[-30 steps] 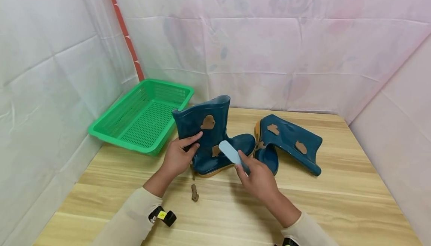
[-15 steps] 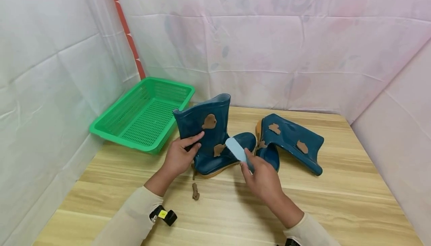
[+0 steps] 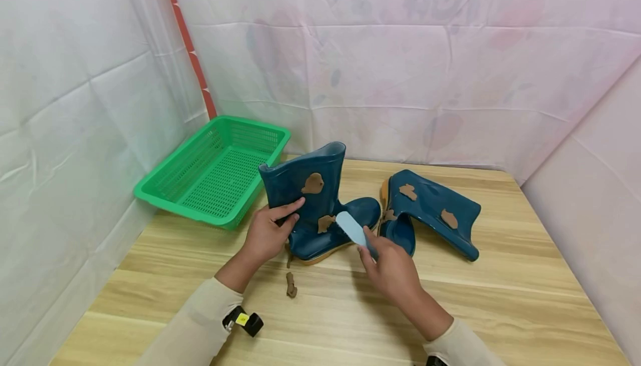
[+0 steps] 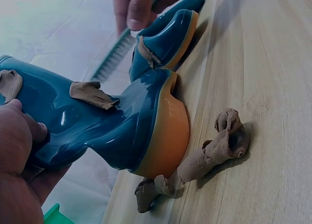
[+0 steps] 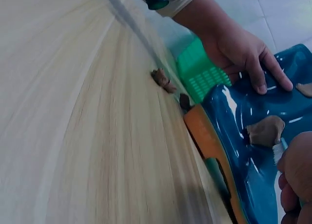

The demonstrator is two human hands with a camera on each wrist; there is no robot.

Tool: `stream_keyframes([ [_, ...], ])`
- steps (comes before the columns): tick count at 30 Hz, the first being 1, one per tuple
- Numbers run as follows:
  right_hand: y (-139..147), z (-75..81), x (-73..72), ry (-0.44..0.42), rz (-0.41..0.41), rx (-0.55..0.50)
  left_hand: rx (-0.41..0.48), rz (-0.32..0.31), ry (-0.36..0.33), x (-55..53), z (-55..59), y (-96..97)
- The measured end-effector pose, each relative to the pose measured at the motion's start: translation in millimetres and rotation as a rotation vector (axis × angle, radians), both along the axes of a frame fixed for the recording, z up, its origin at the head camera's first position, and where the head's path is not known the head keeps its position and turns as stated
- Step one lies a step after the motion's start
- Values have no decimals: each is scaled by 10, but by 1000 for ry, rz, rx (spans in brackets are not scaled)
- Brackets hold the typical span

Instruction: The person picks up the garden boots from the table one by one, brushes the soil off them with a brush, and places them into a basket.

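Observation:
A dark blue rain boot (image 3: 312, 210) with an orange sole stands tilted on the table. My left hand (image 3: 267, 231) grips its shaft from the left, thumb and forefinger on the near side. Brown clay-like patches stick to it: an upper patch (image 3: 312, 183) on the shaft and a lower patch (image 3: 326, 223) near the ankle. My right hand (image 3: 393, 266) holds a light blue brush (image 3: 352, 228); in the left wrist view its bristles (image 4: 114, 56) face the boot. The brush's tip is right at the lower patch's edge. The palm side of my right hand is hidden.
A second blue boot (image 3: 435, 204), also with brown patches, lies on its side to the right, near the first boot's toe. At the back left is a green plastic basket (image 3: 182, 213). Brown lumps (image 3: 291, 285) lie on the wooden table (image 3: 476, 310) by the heel. White sheeting surrounds the table.
The brush in my right hand has shifted slightly right, up, then a little back down beside the lower patch. My left hand keeps its grip on the boot, which has barely moved.

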State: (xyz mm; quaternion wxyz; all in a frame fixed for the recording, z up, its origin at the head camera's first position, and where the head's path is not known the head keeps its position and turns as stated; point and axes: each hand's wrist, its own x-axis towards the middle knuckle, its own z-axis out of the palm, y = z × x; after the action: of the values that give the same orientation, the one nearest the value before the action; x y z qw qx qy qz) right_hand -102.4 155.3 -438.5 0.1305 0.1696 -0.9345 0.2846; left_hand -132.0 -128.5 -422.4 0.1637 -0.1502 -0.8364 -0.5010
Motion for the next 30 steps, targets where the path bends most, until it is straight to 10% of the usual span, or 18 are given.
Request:
stream_keyframes([
  [30,-67,25,31,62,45,-53,-4,-16,17,-2,-27,-2],
])
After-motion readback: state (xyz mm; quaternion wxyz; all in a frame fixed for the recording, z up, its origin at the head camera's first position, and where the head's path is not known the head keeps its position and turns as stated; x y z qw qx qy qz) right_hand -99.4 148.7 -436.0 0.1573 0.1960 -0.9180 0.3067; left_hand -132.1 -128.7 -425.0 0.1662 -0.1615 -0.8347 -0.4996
